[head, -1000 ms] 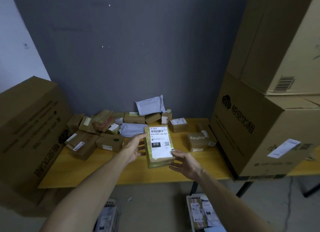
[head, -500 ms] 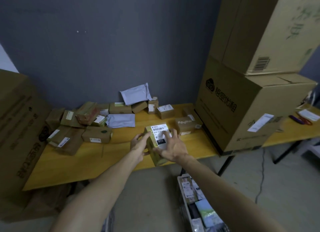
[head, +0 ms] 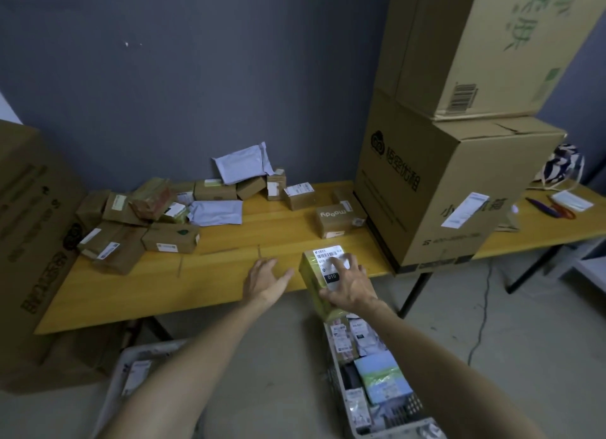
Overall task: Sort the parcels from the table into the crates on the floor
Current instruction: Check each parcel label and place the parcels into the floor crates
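Our right hand (head: 349, 284) curls its fingers over the parcel (head: 313, 281) at the table (head: 164, 284) edge, label up, likely for reading, with the crate (head: 335, 378) at six o'clock. Our left hand (head: 265, 279), fingers spread, waits at nine.

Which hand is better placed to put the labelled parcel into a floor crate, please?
Right. The right hand grips the parcel at the table edge, seemingly just above the right-hand crate. The left hand is open beside it, holding nothing.

Dim blue-grey wall (head: 164, 94), pale, perhaps concrete floor (head: 492, 356), yellow table (head: 213, 274) on dark legs.
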